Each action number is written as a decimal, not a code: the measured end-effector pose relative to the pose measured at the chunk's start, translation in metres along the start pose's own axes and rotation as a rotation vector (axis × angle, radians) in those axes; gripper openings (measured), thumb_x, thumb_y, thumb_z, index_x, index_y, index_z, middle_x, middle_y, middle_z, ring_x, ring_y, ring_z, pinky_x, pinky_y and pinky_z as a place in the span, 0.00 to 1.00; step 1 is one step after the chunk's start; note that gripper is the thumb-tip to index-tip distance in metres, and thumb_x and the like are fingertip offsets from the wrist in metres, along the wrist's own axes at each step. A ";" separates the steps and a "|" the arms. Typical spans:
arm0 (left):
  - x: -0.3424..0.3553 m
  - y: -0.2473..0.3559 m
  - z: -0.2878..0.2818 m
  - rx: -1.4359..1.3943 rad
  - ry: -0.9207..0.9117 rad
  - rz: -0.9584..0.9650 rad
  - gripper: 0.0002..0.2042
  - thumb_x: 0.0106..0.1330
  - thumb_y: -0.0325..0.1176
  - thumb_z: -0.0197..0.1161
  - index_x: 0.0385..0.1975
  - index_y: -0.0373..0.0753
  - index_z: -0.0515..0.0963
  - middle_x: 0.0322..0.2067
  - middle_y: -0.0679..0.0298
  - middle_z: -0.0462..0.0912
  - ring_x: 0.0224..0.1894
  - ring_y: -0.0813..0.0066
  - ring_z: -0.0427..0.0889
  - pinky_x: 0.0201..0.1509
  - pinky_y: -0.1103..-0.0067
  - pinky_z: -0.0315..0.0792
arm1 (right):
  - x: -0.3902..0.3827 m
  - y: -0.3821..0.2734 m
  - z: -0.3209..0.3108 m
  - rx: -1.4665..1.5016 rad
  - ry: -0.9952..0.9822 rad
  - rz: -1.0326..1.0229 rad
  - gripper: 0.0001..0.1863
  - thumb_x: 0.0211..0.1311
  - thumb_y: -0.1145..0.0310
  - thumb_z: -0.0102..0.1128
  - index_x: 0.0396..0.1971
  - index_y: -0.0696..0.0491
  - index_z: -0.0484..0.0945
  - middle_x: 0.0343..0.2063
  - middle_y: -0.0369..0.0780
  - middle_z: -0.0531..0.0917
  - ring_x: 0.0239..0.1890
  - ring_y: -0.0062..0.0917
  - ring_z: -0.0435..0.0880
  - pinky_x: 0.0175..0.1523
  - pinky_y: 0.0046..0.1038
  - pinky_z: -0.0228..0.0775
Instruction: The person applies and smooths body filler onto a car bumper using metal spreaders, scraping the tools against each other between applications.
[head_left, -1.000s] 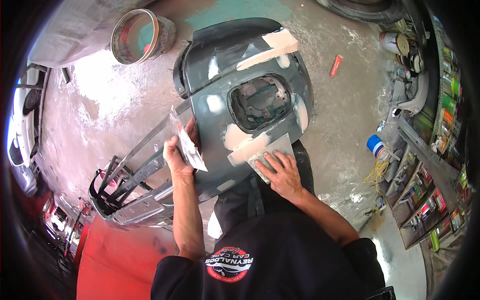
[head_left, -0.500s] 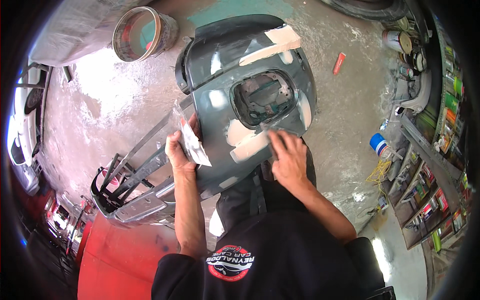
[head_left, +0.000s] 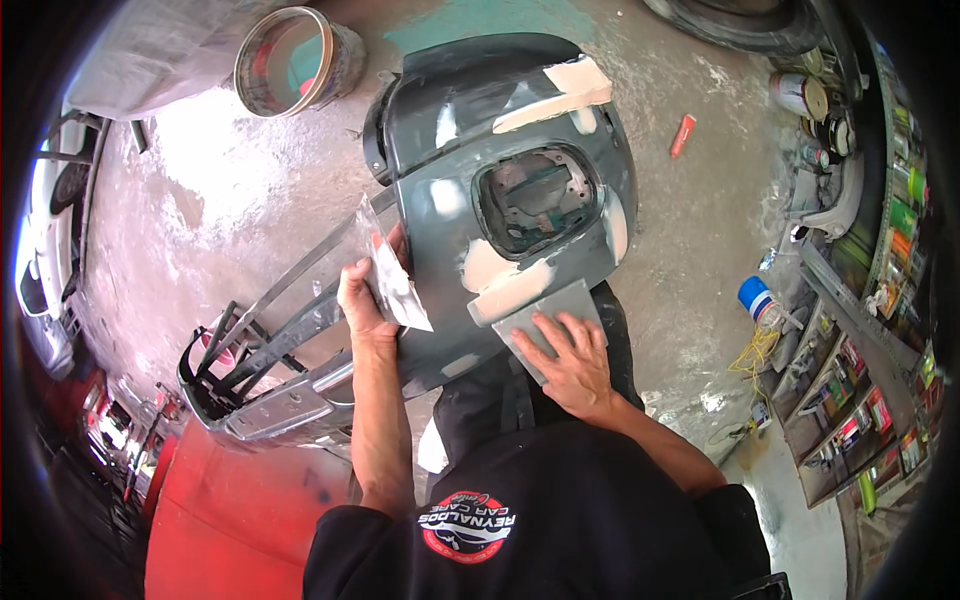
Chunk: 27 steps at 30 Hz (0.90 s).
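A dark grey car bumper with several beige filler patches lies in front of me, a rounded rectangular opening in its surface. My right hand holds a flat grey rectangular spreader, its fingers laid over the face. The spreader is at the bumper's near edge, beside a long filler patch; I cannot tell whether it touches. My left hand grips a thin whitish, partly clear plastic sheet between thumb and fingers, at the bumper's left side. Some left fingers are hidden behind the sheet.
A bucket stands at the far left on the concrete floor. A red tube-shaped thing lies right of the bumper. Farther right are cans, a blue-and-white container and a cluttered shelf. A red panel is near left.
My right hand has drawn the spreader back toward me, off the filler patch near the opening, and turned it so its broad face shows. My left hand keeps its grip on the sheet.
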<state>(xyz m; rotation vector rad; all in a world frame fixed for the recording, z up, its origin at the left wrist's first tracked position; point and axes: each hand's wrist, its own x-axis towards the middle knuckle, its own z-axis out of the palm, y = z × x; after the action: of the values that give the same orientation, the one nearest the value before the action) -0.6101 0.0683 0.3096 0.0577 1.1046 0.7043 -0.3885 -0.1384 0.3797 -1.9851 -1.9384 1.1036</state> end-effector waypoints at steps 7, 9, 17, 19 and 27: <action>0.002 0.000 0.001 -0.030 -0.021 -0.043 0.42 0.51 0.41 0.61 0.66 0.20 0.61 0.61 0.47 0.75 0.61 0.61 0.76 0.62 0.73 0.74 | 0.029 0.014 0.037 -0.130 0.382 -0.063 0.28 0.53 0.72 0.61 0.57 0.38 0.80 0.62 0.40 0.73 0.59 0.40 0.69 0.60 0.44 0.60; 0.002 0.000 -0.006 -0.041 -0.060 -0.071 0.42 0.51 0.41 0.61 0.66 0.20 0.61 0.61 0.47 0.75 0.61 0.60 0.76 0.63 0.73 0.74 | 0.029 0.015 0.048 -0.131 0.376 -0.069 0.28 0.53 0.72 0.61 0.57 0.38 0.80 0.61 0.40 0.73 0.60 0.41 0.69 0.60 0.45 0.60; 0.002 -0.001 -0.002 -0.009 -0.051 -0.022 0.30 0.55 0.43 0.61 0.57 0.33 0.71 0.63 0.38 0.70 0.65 0.50 0.71 0.71 0.68 0.63 | 0.031 0.019 0.057 -0.141 0.379 -0.073 0.24 0.61 0.68 0.57 0.59 0.35 0.78 0.61 0.38 0.73 0.59 0.40 0.72 0.61 0.48 0.64; 0.001 -0.003 0.002 0.001 -0.064 0.006 0.29 0.55 0.43 0.62 0.57 0.35 0.72 0.63 0.38 0.69 0.67 0.48 0.68 0.74 0.66 0.58 | 0.031 0.020 0.060 -0.135 0.367 -0.071 0.25 0.60 0.69 0.58 0.59 0.35 0.78 0.61 0.38 0.73 0.59 0.40 0.72 0.61 0.48 0.64; 0.000 -0.004 0.012 0.047 -0.026 0.037 0.45 0.53 0.45 0.59 0.70 0.27 0.52 0.70 0.40 0.60 0.72 0.49 0.61 0.77 0.63 0.52 | 0.012 0.021 0.065 -0.114 0.296 -0.085 0.26 0.62 0.68 0.58 0.61 0.36 0.76 0.60 0.39 0.73 0.59 0.40 0.71 0.60 0.47 0.65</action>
<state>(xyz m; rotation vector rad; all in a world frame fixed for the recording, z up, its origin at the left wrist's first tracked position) -0.5981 0.0685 0.3137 0.1278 1.0973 0.7088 -0.4115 -0.1550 0.3159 -1.9685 -1.9420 0.6482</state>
